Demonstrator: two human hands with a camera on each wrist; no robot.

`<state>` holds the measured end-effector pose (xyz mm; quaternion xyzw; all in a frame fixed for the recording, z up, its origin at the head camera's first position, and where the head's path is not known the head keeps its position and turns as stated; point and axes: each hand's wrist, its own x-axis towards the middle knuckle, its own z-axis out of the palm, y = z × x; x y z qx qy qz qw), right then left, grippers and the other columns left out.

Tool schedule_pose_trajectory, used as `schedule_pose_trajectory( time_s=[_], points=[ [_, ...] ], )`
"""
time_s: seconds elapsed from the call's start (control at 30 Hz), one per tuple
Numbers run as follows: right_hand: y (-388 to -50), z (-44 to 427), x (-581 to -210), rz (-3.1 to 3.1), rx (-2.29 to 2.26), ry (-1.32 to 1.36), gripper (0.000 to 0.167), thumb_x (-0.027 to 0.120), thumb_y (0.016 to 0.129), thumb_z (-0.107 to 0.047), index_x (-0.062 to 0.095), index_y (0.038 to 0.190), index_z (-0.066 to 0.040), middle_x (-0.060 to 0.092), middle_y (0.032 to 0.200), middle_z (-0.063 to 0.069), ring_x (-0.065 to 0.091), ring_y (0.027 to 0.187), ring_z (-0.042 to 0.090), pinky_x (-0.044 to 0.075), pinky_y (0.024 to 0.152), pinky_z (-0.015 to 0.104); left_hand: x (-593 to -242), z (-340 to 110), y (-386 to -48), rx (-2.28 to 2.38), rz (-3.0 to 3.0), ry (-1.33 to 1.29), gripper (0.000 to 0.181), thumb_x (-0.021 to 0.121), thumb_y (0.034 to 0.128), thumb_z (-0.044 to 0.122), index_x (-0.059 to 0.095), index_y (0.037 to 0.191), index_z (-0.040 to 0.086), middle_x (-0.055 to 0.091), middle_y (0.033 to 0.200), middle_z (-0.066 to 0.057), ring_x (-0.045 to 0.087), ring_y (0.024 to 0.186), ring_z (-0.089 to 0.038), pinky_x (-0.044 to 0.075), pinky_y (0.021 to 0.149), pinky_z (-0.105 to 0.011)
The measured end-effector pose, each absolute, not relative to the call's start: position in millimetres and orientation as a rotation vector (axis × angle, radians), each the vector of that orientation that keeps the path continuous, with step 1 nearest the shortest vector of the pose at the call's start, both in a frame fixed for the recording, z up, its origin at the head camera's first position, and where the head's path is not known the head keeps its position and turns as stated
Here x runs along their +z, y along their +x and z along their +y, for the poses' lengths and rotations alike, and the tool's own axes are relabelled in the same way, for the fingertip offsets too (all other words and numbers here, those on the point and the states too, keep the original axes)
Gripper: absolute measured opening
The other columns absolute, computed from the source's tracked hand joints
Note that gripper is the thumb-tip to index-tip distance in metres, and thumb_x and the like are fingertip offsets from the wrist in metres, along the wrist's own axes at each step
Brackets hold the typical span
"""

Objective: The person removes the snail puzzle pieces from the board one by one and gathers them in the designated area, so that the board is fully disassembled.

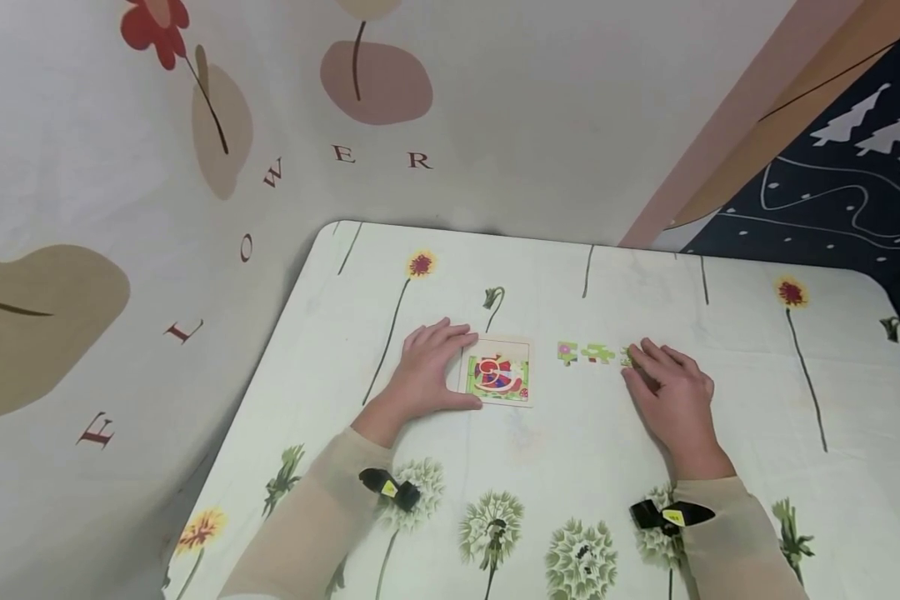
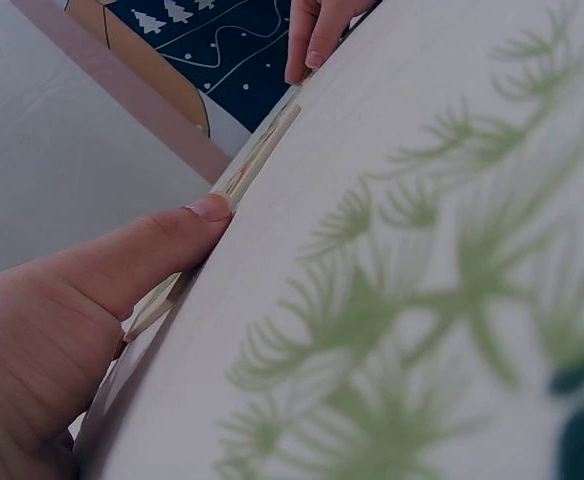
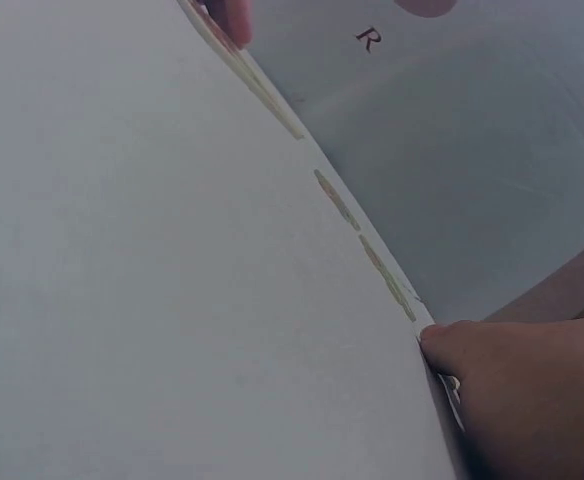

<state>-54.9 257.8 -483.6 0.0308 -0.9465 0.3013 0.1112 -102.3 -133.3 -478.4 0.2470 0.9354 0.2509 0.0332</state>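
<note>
A square wooden puzzle board (image 1: 497,342) with a colourful snail picture lies flat on the table. My left hand (image 1: 429,372) holds it from the left side, thumb at the near edge and fingers at the far edge. In the left wrist view the thumb (image 2: 152,250) presses against the board's rim. To the right of the board, a puzzle piece with a pink flower (image 1: 567,352) and a green puzzle piece (image 1: 597,353) lie in a row. At the row's right end my right hand (image 1: 673,396) pinches another green puzzle piece (image 1: 626,358), mostly covered by the fingertips.
The table (image 1: 525,492) has a white cloth printed with dandelions and other flowers. A pale wall hanging (image 1: 540,142) with printed letters rises behind and to the left. A dark blue cloth (image 1: 832,200) with white trees hangs at the back right.
</note>
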Motion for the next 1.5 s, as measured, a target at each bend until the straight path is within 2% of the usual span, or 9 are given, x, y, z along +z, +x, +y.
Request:
schedule_pose_trajectory(
  time_s=[0.7, 1.03, 1.33, 1.5],
  points=[
    [-56.6, 258.4, -479.1, -2.728, 0.918, 0.064, 0.038, 0.073, 0.102, -0.021, 0.073, 0.134, -0.002, 0.061, 0.148, 0.024, 0.045, 0.140, 0.050, 0.025, 0.105, 0.076, -480.8, -128.9, -105.1, 0.772, 2.872, 0.752, 0.113, 0.096, 0.0693, 0.060, 0.048, 0.161, 0.015, 0.044, 0.166, -0.004, 0.024, 0.160, -0.032, 0.013, 0.127, -0.059],
    [-61.6, 246.3, -481.4, -2.685, 0.969, -0.032, 0.060, 0.071, 0.101, -0.021, 0.053, 0.156, -0.005, 0.053, 0.153, 0.025, 0.044, 0.144, 0.047, 0.024, 0.110, 0.071, -480.7, -130.2, -103.3, 0.774, 2.859, 0.745, 0.112, 0.096, 0.0697, 0.059, 0.050, 0.160, 0.014, 0.044, 0.166, -0.006, 0.025, 0.160, -0.033, 0.013, 0.127, -0.060],
    [-70.6, 219.9, -482.8, -2.565, 0.967, 0.073, 0.050, 0.074, 0.096, -0.012, 0.064, 0.144, -0.002, 0.057, 0.147, 0.022, 0.044, 0.138, 0.047, 0.026, 0.104, 0.070, -478.9, -133.8, -104.5, 0.770, 2.860, 0.742, 0.112, 0.096, 0.0694, 0.060, 0.050, 0.161, 0.015, 0.044, 0.166, -0.005, 0.024, 0.160, -0.033, 0.013, 0.127, -0.060],
    [-72.9, 203.0, -481.0, -2.540, 0.959, 0.126, 0.051, 0.074, 0.094, -0.016, 0.064, 0.143, -0.003, 0.059, 0.146, 0.020, 0.045, 0.137, 0.047, 0.025, 0.103, 0.070, -478.9, -133.6, -105.1, 0.773, 2.864, 0.750, 0.111, 0.096, 0.0693, 0.060, 0.050, 0.160, 0.015, 0.044, 0.166, -0.005, 0.024, 0.160, -0.033, 0.013, 0.127, -0.060]
  ],
)
